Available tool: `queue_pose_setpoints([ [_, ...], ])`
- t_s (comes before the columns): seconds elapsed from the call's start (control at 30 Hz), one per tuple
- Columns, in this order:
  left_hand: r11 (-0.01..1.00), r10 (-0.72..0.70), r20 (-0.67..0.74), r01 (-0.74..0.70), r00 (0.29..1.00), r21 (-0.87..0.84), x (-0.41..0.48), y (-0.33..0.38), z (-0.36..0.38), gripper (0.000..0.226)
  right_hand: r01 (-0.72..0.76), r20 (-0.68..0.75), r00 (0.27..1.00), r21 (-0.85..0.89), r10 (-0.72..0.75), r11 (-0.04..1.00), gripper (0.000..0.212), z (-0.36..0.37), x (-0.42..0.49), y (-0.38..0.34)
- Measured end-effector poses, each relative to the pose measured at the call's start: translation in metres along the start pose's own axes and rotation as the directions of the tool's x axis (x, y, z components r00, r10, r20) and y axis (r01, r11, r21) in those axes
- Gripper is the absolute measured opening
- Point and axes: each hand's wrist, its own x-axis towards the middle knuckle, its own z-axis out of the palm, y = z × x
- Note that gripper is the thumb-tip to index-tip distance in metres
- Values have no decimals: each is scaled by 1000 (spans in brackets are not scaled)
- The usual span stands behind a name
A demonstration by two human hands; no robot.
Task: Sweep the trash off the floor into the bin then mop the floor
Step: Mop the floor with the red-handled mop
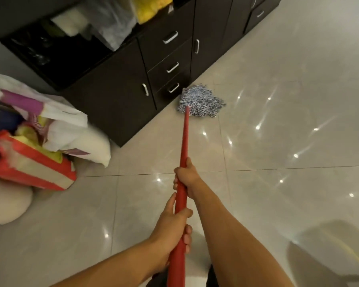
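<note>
Gripping the red mop handle (pixel 184 146) with both hands, a person stands on the pale tiled floor (pixel 278 141). The right hand (pixel 188 177) sits farther down the shaft toward the mop end, with its fingers wrapped round the handle and the thumb lying along the top. The left hand (pixel 172 226) holds the shaft nearer the body, its fingers curled fully round it. The two hands are close together but not touching.

The handle runs forward and slightly right to the mop head (pixel 201 100), a spread of blue-and-white strands lying flat on the floor. The head rests just beside the base of the dark cabinet (pixel 116 96), below its stack of three drawers (pixel 170 65) (whether the strands actually touch the plinth cannot be told). The tiles are glossy and carry many small points of reflected light.

Left of the person, a heap of bags (pixel 35 154) in red, white, yellow and purple stands on the floor against the cabinet's end. A rounded white sack (pixel 6 201) lies beside it. The cabinet's black countertop (pixel 56 52) carries clear plastic bags and a yellow item (pixel 151 7). At lower right a pale blurred object (pixel 330 255) cannot be identified.
</note>
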Motion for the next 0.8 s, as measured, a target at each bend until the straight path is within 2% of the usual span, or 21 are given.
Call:
queue_pose_setpoints([
  [0.17,997,-40,72,35,997,68,-10,-21,-18,65,-3,-65,998,81,8,997,74,21,-10,35],
  [0.4,966,-162,206,113,965,231,-22,-61,13,85,45,-193,981,115,-22,992,71,-31,-43,81],
  [0.6,918,-230,351,84,908,387,-41,-92,102,85,123,-318,946,198,-55,972,51,-141,-97,111],
  [0.73,860,-294,378,71,878,505,-54,-135,163,87,148,-408,913,297,-15,943,41,-212,-141,152],
  [0.8,811,-350,393,65,850,582,-61,-161,188,91,157,-453,891,340,16,927,29,-244,-160,182],
])
